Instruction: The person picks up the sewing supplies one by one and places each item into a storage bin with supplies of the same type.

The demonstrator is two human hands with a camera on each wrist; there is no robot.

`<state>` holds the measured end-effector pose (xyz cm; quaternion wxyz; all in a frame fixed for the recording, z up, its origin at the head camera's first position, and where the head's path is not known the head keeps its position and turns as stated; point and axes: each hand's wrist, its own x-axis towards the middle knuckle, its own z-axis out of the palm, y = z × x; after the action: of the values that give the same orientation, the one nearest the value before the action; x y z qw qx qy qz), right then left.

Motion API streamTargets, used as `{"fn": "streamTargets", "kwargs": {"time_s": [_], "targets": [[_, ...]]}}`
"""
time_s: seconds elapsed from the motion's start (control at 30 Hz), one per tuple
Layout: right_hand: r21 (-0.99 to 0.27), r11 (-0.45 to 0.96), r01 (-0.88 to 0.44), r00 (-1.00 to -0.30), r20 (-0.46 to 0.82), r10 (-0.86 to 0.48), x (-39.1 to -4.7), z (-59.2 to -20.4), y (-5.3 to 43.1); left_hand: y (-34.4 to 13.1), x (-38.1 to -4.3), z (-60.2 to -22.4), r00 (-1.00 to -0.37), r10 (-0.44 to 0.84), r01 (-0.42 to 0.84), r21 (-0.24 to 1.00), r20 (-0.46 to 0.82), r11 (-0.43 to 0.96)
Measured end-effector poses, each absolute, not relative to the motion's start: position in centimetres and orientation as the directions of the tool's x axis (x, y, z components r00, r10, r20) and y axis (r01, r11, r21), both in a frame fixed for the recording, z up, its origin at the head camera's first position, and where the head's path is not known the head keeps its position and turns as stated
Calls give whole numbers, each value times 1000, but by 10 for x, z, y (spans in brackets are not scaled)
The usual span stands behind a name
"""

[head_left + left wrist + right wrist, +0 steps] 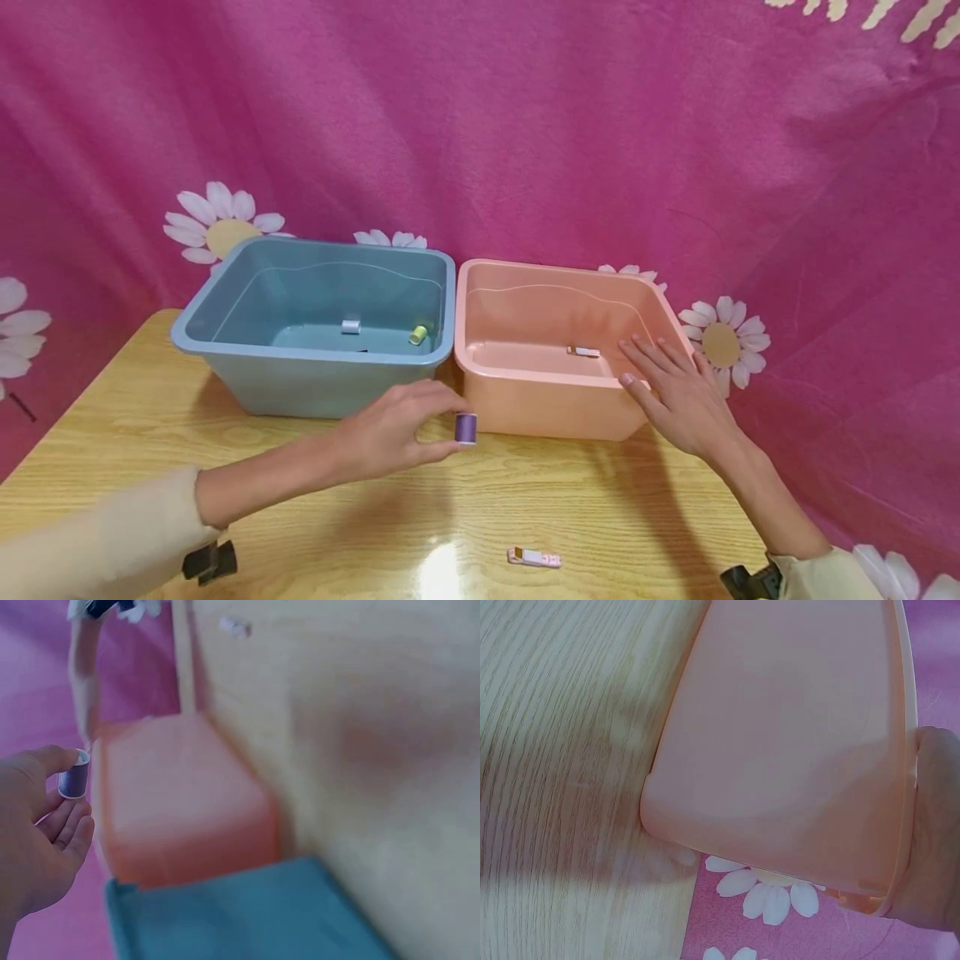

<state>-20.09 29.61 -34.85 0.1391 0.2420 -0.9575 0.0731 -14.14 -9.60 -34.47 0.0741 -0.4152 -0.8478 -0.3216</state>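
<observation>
Head view, from the left: beyond the left hand's forearm, a blue bin (300, 385) sits on the wooden surface (615, 533), holding a white spool (350, 327) and a yellow-green spool (417, 335), its high walls likely keeping such round things from rolling off. The left hand (401, 425) is closed to a narrow pinch, thumb and fingertip on the two ends of a purple spool (466, 428), a hold that seems meant to leave the wound thread untouched. Below and to the right of that hand, a small pink and silvery item (534, 557) lies on the surface. Between the hands stands a peach bin (555, 408), wide mouth up, with a similar pinkish item (583, 352) inside. Over its near right rim rests the right hand (678, 400), fingers spread and straight, gripping nothing, perhaps to steady the bin.
</observation>
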Motion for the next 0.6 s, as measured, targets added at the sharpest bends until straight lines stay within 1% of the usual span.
{"fn": "streamTargets", "kwargs": {"time_s": [0.17, 0.23, 0.47, 0.6], "targets": [[-79, 876, -476, -851, 291, -437, -201, -347, 296, -106, -154, -320, -588, 646, 807, 401, 486, 434], [-81, 876, -475, -853, 290, -435, -201, -347, 296, -109, -159, -312, -578, 638, 816, 392, 509, 426], [-81, 876, -476, -853, 285, -437, -201, -347, 297, -121, -183, -288, -577, 570, 817, 413, 585, 404], [-77, 877, -474, -854, 285, -436, -201, -348, 297, -134, -195, -277, -604, 520, 795, 409, 604, 448]]}}
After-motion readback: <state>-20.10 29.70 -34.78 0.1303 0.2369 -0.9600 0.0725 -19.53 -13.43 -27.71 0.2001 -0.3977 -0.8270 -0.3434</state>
